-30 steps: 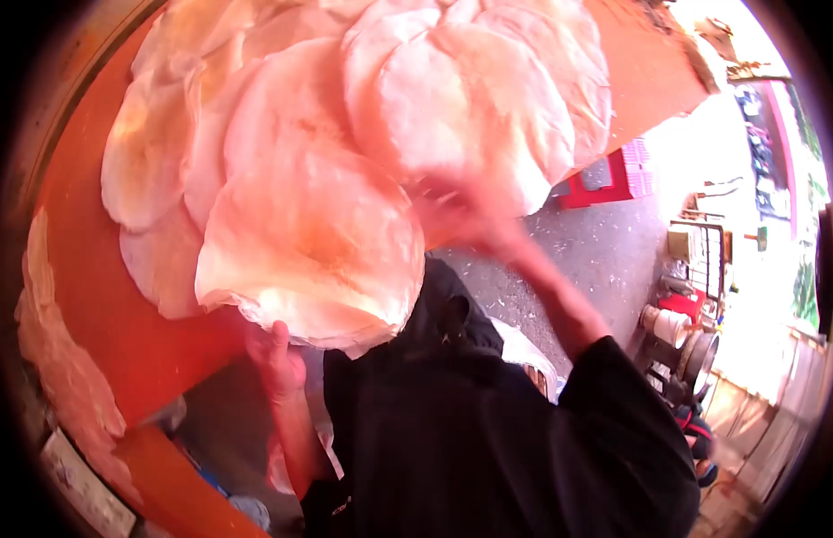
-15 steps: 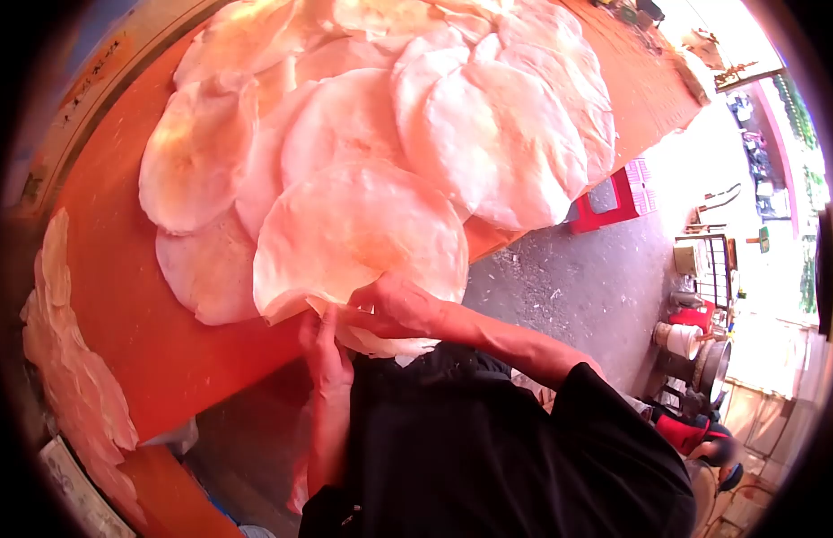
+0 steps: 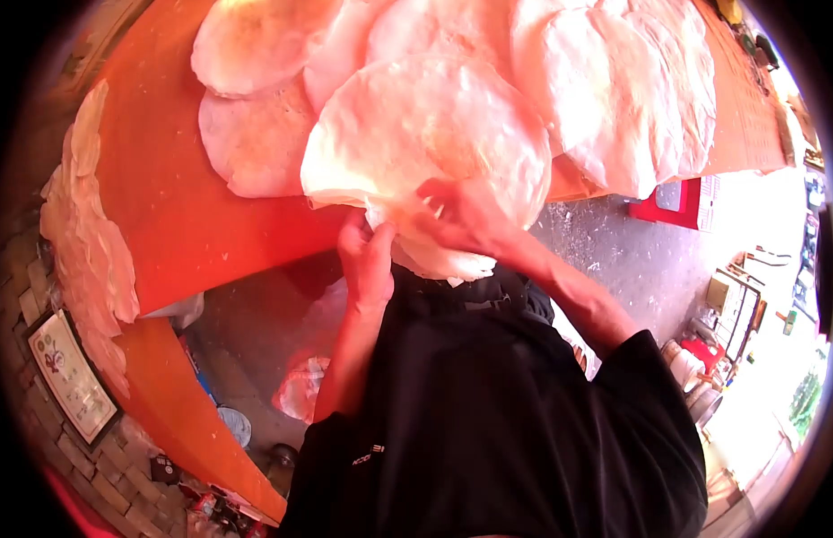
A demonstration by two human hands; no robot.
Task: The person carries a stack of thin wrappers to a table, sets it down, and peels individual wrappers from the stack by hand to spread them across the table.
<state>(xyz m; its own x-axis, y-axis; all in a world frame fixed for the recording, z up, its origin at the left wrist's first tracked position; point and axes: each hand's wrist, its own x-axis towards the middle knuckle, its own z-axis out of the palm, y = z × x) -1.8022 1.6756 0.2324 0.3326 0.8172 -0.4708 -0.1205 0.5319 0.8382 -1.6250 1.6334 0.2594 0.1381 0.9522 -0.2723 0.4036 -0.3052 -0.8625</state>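
A large, thin, pale round sheet (image 3: 434, 117), like flatbread or rolled dough, lies with its near edge hanging over the table's front edge. My left hand (image 3: 367, 260) pinches that near edge between thumb and fingers. My right hand (image 3: 466, 215) is slightly blurred, its fingers curled on the sheet's lower part just right of my left hand. Below the right hand, a loose fold of sheet (image 3: 443, 260) droops against my black clothing. More round sheets (image 3: 259, 134) overlap behind and to both sides on the orange table (image 3: 201, 251).
A stack of similar sheets (image 3: 89, 260) runs along the table's left end. Beyond the right edge, a red plastic stool or crate (image 3: 676, 204) stands on the grey floor (image 3: 605, 242). A framed picture (image 3: 73, 377) is at lower left, and a metal rack (image 3: 735, 309) stands at right.
The view has tilted down and turned left, so the table sits higher in it. Both hands stay at the sheet's near edge; the right fingers have shifted over the sheet.
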